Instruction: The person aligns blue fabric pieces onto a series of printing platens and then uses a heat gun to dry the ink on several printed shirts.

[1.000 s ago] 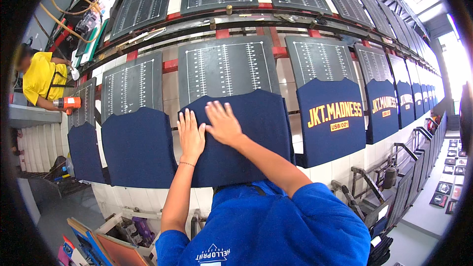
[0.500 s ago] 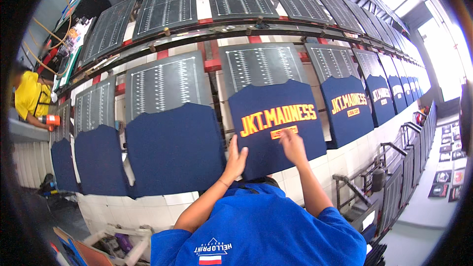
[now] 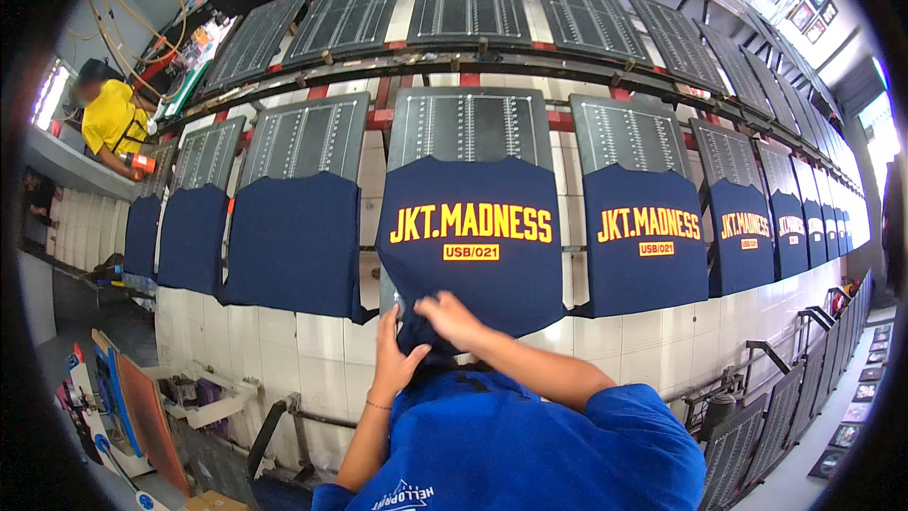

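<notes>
In front of me a navy T-shirt (image 3: 473,286) with a yellow-and-orange print lies over a dark grey printing board (image 3: 468,128). The shirt's lower left corner is drawn aside and bunched, baring a strip of board there. My right hand (image 3: 452,322), slightly blurred, has its fingers closed on this bunched cloth. Beside it my left hand (image 3: 392,360) is at the board's lower left corner, fingers stretched up and thumb apart, holding nothing that I can see. Further left lies a plain navy T-shirt (image 3: 291,246); to the right is a printed navy T-shirt (image 3: 648,274).
Boards carrying navy shirts run along the row both ways, with a second row of bare boards (image 3: 468,5) behind. At far left a person in yellow (image 3: 115,116) holds an orange tool (image 3: 140,163). A metal frame (image 3: 208,407) stands lower left; dark racks (image 3: 738,445) stand lower right.
My view has shifted. My right hand has moved from the print to the shirt's lower left corner, which is now pulled aside. My left hand has come down to that corner.
</notes>
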{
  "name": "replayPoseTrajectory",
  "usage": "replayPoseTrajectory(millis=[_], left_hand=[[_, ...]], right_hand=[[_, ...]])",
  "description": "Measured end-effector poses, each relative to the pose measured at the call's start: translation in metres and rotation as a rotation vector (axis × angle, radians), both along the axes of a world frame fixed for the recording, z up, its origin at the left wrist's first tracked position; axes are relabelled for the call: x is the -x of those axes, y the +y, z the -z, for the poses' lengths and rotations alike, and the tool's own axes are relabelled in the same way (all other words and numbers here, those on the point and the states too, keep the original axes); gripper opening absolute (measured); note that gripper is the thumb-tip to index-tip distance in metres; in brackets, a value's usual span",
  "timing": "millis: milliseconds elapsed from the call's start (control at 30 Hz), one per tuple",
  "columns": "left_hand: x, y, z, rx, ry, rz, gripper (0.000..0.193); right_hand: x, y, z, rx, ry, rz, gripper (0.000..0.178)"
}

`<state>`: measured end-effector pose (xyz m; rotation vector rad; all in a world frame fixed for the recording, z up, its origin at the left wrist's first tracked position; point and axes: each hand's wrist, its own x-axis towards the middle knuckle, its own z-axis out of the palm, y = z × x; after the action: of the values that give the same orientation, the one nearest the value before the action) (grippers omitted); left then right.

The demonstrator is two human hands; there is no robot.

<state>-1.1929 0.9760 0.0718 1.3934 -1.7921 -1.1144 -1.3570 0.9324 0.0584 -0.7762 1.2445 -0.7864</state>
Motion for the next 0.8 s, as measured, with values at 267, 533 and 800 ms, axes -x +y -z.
replayPoseTrajectory(millis=[267, 533, 800], left_hand=[[0.055, -0.204, -0.09, 0.487, -0.03, -0.275, 0.025], [0.005, -0.099, -0.249, 0.918, -0.138, 0.064, 0.047], [-0.029, 0.035, -0.128, 0.022, -0.385, 0.384, 0.032]], right_hand=[[0.225, -0.199, -0.268, 0.593, -0.522, 0.571, 0.011], [0.283, -0.046, -0.287, 0.806, -0.512, 0.645, 0.033], [0.23, 0.091, -0.062, 0.052, -0.507, 0.912, 0.037]])
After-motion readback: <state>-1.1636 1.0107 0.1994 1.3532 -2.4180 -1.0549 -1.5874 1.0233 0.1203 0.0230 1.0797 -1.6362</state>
